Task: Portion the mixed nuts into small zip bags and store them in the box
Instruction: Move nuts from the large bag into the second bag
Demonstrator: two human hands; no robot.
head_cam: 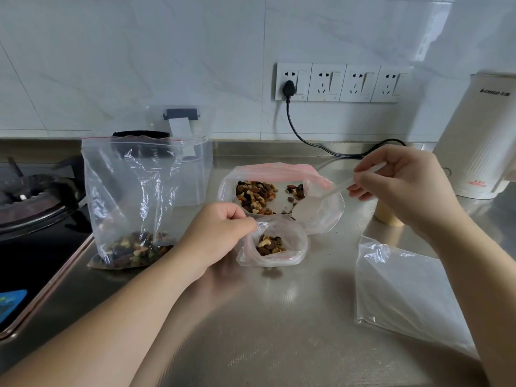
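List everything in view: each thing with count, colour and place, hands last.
large zip bag: one, clear with red strip, lying open mid-counter, mixed nuts inside
small zip bag: one, clear, in front of it, a few nuts inside
standing zip bag: one, clear, left, nuts at its bottom
empty bags: clear, flat at right; count unclear
plastic spoon: one, translucent white, over the large bag
clear box: one, behind the standing bag
kettle: one, cream, far right
sockets: four, white, wall; one with black plug
gas stove: black, far left
left hand: holds small bag's rim
right hand: pinches spoon
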